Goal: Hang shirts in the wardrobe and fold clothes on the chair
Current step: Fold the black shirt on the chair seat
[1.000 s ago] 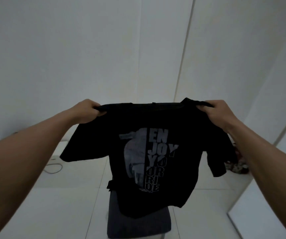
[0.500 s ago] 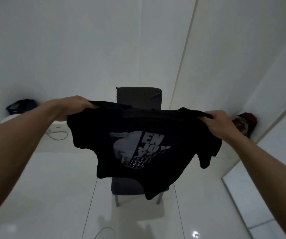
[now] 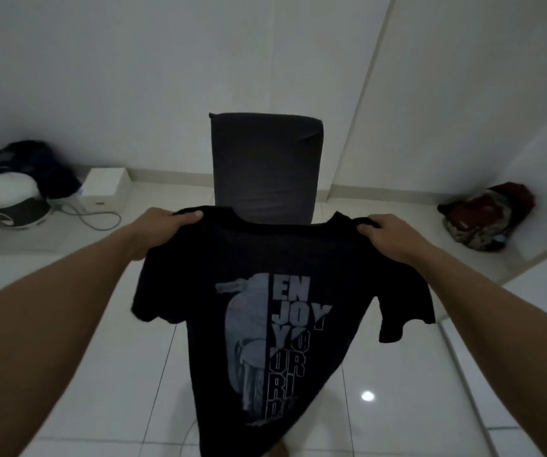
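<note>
Left hand (image 3: 163, 225) and right hand (image 3: 385, 234), held apart, grip the shoulders of the black printed cotton T-shirt (image 3: 282, 308), probably about to lay it flat on the dark grey upholstered chair (image 3: 265, 166) for folding.

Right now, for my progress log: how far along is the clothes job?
Done: nothing visibly folded or hung. In hand: the left hand and right hand grip the black T-shirt by its shoulders, spread before the chair. Remaining: folding it; the chair seat is hidden.

Shirt now hangs straight and lower

The black T-shirt (image 3: 265, 265), flung out flat half a second ago, now drapes full length from the left hand (image 3: 163, 225) and right hand (image 3: 387, 235), collar lower against the chair (image 3: 265, 166).
</note>
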The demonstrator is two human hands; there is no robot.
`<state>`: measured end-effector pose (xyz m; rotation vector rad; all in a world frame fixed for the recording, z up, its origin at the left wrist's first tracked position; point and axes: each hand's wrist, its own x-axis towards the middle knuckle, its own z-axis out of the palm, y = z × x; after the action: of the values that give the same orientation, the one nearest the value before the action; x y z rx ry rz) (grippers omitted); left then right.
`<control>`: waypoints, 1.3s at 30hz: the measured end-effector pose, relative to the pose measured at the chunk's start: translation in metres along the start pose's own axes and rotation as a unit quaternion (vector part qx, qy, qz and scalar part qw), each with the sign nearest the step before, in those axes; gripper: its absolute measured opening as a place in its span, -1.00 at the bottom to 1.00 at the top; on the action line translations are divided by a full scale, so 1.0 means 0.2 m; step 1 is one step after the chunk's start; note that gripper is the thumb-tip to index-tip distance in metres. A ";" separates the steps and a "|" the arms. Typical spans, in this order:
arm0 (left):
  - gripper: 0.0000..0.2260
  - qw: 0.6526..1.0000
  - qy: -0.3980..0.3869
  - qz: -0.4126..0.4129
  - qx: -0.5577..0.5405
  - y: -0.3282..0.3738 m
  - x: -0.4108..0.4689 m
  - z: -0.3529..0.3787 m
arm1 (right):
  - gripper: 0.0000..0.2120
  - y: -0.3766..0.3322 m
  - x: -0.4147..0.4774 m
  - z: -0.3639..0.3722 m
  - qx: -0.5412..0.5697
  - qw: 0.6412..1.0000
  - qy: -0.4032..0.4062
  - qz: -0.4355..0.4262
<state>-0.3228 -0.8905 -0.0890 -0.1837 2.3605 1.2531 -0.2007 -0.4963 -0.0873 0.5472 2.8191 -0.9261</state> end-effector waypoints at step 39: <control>-0.61 0.708 -0.227 0.275 0.609 -0.69 1.87 0.99 | -0.34 0.60 1.01 1.73 -0.097 0.977 -0.015 0.187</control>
<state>-0.5433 -0.7749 -0.4574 1.1620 2.2897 -0.3286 -0.3413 -0.5521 -0.4779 0.9791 2.6035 -0.5752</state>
